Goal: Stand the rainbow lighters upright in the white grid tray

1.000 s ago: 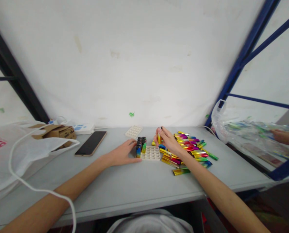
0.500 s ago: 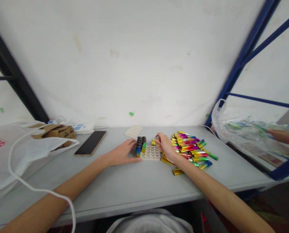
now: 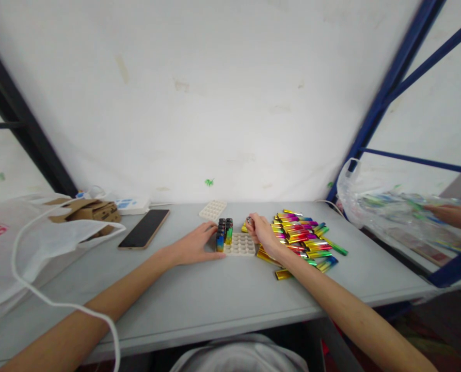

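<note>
A white tray with rows of square holes (image 3: 241,245) lies on the table before me. Two rows of lighters (image 3: 220,241) stand upright in its left part, with black tops and shiny coloured bodies. My left hand (image 3: 193,244) holds the tray at its left side, thumb by the front corner and fingers behind the lighters. Above the tray's right edge, my right hand (image 3: 261,232) is closed around a lighter (image 3: 249,220); only its metal top shows. Right of that hand, a loose pile of shiny lighters (image 3: 302,235) lies partly behind my wrist.
A second holed tray (image 3: 212,210) lies near the wall. To the left are a phone (image 3: 145,229), a power strip (image 3: 132,205), cardboard (image 3: 94,211) and a white plastic bag (image 3: 40,248) with a cable over it. At right, another person's hand (image 3: 452,216) touches clear plastic bags (image 3: 393,206) beyond blue posts.
My right hand has turned and shifted very slightly, keeping hold of the lighter. My left hand and the tray stay put. The other person's hand has moved a little left.
</note>
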Available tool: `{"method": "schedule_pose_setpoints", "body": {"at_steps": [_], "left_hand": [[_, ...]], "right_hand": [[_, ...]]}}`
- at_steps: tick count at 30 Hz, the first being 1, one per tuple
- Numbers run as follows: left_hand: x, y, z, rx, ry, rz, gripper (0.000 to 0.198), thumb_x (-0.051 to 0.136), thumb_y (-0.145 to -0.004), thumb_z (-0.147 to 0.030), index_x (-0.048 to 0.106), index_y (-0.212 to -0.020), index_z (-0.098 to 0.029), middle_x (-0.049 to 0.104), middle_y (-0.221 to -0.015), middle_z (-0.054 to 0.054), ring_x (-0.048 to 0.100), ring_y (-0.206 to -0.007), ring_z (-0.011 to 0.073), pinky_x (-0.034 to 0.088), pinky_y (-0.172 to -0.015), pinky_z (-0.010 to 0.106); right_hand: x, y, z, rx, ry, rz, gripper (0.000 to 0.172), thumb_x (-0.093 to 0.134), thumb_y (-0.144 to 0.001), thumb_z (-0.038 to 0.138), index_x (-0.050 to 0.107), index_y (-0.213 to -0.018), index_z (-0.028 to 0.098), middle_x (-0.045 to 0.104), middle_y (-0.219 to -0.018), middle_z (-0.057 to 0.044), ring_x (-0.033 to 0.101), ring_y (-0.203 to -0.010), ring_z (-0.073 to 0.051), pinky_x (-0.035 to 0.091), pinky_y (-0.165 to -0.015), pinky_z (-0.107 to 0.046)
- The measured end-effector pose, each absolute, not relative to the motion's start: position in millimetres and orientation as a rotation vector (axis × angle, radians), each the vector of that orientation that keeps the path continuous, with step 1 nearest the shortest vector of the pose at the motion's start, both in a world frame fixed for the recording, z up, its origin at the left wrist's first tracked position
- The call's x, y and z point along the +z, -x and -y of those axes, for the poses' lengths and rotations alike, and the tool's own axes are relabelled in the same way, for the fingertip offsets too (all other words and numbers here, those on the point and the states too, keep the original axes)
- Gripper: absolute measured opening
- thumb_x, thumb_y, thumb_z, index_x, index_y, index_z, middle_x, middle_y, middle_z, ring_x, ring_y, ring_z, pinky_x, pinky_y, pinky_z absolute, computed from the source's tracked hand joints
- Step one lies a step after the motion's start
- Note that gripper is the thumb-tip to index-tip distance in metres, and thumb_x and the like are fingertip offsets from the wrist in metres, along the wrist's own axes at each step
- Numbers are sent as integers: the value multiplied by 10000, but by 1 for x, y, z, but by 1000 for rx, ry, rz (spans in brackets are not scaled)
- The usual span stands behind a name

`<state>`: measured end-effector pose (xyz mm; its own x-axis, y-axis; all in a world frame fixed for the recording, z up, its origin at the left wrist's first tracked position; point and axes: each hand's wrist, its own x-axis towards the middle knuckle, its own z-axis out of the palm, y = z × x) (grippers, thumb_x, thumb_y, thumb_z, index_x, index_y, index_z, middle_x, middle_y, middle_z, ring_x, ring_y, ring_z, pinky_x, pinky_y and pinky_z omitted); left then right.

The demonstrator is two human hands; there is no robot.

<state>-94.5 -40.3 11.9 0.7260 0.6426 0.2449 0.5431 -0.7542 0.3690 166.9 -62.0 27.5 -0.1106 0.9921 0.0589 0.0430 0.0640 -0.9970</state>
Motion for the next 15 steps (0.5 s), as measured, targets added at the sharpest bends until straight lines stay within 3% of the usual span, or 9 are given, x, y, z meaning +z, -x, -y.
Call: {"method": "schedule_pose_setpoints", "body": {"at_steps": [3,6,10,12,15], "left_hand": [[11,95,39,544,-2671,-915,719,744,-896,-690,583,-1424,-229,596,-1463,163,571,-1370,379,461,-1215,563],[11,95,39,527,-2666,-924,735,747,-896,-691,577,-1435,-221,592,-1469,171,570,-1373,379,458,-1216,561],[11,95,39,524,-2666,-938,738,752,-906,-670,564,-1445,-202,592,-1465,170,576,-1368,364,457,-1220,541],[11,95,40,530,-2653,-949,738,769,-893,-659,577,-1432,-193,599,-1458,173,580,-1361,369,464,-1214,536],[13,94,41,535,-2628,-951,726,777,-881,-654,596,-1410,-190,605,-1452,175,581,-1351,381,472,-1198,548]], "right_hand": [[28,-169,59,1195,1145,1376,554,464,-948,692,437,-620,247,256,-539,76,195,-459,-102,160,-454,-265],[30,-172,59,1114,1094,1479,637,422,-958,802,598,-784,215,292,-570,77,259,-484,-119,203,-475,-266],[36,-174,65,935,1033,1668,554,408,-1036,712,651,-1023,215,489,-702,42,468,-627,-150,384,-597,-268],[41,-175,70,803,1015,1809,455,484,-1042,647,641,-1022,220,606,-828,8,573,-776,-170,457,-722,-286],[46,-176,76,567,994,1952,362,594,-1022,569,639,-962,215,677,-954,-39,625,-924,-200,478,-849,-316]]}}
